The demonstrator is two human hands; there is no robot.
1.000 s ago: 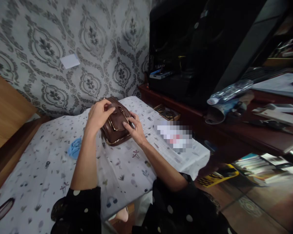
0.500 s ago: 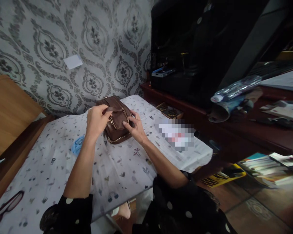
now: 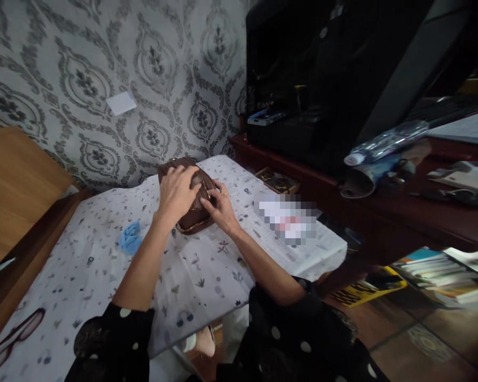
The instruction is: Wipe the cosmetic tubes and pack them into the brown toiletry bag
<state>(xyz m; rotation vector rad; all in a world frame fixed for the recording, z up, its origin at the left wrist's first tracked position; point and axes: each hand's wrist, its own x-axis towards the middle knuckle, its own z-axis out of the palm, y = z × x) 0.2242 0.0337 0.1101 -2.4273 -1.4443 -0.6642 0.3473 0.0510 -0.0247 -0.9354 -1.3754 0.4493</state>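
Observation:
A brown handbag [image 3: 194, 217] with gold-coloured zips lies on the patterned white cloth, near the wall. My left hand [image 3: 179, 190] rests over its upper left part, fingers stretched out and apart, covering much of the front pocket. On the bag's right side my right hand [image 3: 220, 206] grips the edge by the zip, thumb on the front and fingers round the side. A crumpled light blue cloth item [image 3: 130, 239] lies to the left of my left forearm.
Glasses [image 3: 18, 337] lie at the near left corner of the white cloth [image 3: 207, 297]. A blurred-out white item [image 3: 287, 220] sits to the right. Beyond, a dark red desk [image 3: 314, 185] carries a plastic bottle [image 3: 390, 143] and a large black screen [image 3: 302, 69].
My left hand has let go of the brown strap or flap it was pinching and moved right, spreading flat over the bag. My right hand has stayed at the bag's side.

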